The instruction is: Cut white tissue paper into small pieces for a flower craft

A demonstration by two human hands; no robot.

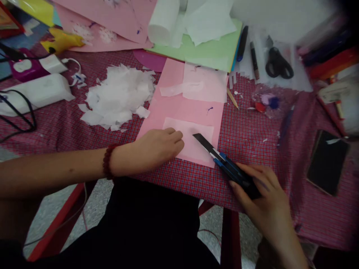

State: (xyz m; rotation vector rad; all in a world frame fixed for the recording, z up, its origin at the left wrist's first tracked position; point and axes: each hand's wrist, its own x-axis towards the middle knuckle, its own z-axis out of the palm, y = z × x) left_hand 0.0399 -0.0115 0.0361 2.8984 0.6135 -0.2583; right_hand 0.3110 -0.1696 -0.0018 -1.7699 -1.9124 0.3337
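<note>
My right hand (262,196) grips a blue and black utility knife (224,162) with its blade out, the tip resting on a pale tissue square (196,144) that lies on a pink paper sheet (185,108). My left hand (157,147), a red bead bracelet on its wrist, rests with fingers curled on the left edge of that tissue square and pins the sheet to the red checked tablecloth (246,130).
A heap of torn white tissue (119,95) lies left of the pink sheet. Black scissors (277,63), pens and a green sheet (209,52) are at the back. A black phone (327,162) lies at right, white power adapters and cables (33,89) at left.
</note>
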